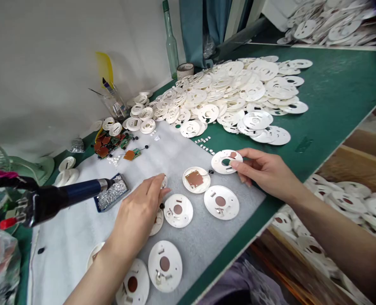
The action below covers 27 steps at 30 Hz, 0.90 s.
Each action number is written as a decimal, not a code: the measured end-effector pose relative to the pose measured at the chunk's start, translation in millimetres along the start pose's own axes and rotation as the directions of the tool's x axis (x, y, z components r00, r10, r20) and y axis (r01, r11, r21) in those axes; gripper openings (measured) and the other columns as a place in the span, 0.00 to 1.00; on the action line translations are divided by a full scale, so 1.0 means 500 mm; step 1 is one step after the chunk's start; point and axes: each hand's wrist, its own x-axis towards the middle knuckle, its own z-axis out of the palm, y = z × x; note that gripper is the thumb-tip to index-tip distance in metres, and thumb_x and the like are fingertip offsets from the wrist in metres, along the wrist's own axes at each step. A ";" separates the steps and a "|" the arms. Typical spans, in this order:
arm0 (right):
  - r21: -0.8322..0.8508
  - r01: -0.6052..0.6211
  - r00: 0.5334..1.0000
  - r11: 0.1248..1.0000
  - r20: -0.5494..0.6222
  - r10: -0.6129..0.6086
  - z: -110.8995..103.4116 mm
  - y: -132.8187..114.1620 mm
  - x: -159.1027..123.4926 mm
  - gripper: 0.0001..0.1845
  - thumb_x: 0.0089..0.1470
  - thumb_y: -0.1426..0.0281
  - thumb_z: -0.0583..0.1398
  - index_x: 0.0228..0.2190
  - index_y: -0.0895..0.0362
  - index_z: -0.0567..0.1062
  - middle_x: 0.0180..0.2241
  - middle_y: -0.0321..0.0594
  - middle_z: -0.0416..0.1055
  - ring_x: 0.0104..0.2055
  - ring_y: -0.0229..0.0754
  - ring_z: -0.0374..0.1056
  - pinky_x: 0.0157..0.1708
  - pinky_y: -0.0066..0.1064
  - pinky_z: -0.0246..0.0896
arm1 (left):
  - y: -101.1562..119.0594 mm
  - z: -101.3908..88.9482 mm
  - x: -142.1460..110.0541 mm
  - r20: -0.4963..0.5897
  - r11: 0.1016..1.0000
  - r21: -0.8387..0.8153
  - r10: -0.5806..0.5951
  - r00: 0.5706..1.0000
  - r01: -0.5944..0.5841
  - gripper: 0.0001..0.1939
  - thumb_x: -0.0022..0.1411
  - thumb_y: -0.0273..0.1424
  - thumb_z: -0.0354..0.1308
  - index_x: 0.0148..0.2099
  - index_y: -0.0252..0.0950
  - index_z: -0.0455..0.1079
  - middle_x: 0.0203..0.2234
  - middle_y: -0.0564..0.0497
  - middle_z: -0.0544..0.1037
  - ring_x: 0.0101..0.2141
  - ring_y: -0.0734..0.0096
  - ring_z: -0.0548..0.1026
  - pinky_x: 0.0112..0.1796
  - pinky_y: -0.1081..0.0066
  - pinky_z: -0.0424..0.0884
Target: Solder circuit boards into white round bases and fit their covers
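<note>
In the head view, with twelve o'clock at the far edge, the right hand [254,171] lies toward three o'clock, pinching the rim of a flat white plastic disc with a central hole [218,163] between thumb and fingers. The disc's broad face is turned up toward the camera; its outline is round, with no single long axis, and the hand grips it at its own three o'clock side. Toward eight o'clock the left hand [143,203] is curled palm down at a small white round piece [164,182], mostly hidden, so whether it is gripped cannot be told. Between the hands, a white disc bearing a brown square board [194,178] lies face up on the pale grey sheet [67,237] covering part of the dark green tabletop [337,80]. A white disc with a brown round centre [229,207] lies toward five o'clock. Near nine o'clock, a black-and-blue cylindrical tool [76,194] points its metal tip toward three o'clock, above a blue box of silvery shavings [98,205]. A heap of white plastic discs [232,91] spreads toward one o'clock.
</note>
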 end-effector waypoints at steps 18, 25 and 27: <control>-0.252 0.920 0.393 0.302 0.575 -0.717 0.131 -0.103 -0.100 0.17 0.64 0.69 0.50 0.44 0.67 0.73 0.55 0.47 0.67 0.63 0.44 0.59 0.67 0.39 0.54 | -0.003 -0.019 0.012 0.244 0.905 -0.315 -0.215 0.946 0.287 0.15 0.68 0.28 0.51 0.57 0.39 0.64 0.35 0.53 0.80 0.31 0.69 0.79 0.37 0.71 0.74; -0.367 0.900 0.429 0.236 0.648 -0.630 0.091 -0.102 -0.140 0.17 0.59 0.67 0.52 0.43 0.62 0.75 0.53 0.42 0.69 0.58 0.40 0.65 0.69 0.33 0.50 | 0.000 -0.015 0.007 0.298 0.875 -0.380 -0.191 0.935 0.300 0.15 0.68 0.28 0.51 0.56 0.41 0.65 0.35 0.54 0.80 0.31 0.71 0.78 0.37 0.72 0.73; -0.357 0.889 0.456 0.286 0.640 -0.618 0.079 -0.108 -0.147 0.16 0.62 0.67 0.50 0.43 0.60 0.75 0.53 0.37 0.70 0.58 0.36 0.64 0.69 0.29 0.49 | 0.000 -0.012 0.007 0.296 0.878 -0.387 -0.171 0.940 0.281 0.15 0.69 0.27 0.52 0.56 0.41 0.64 0.36 0.53 0.80 0.32 0.71 0.78 0.38 0.72 0.73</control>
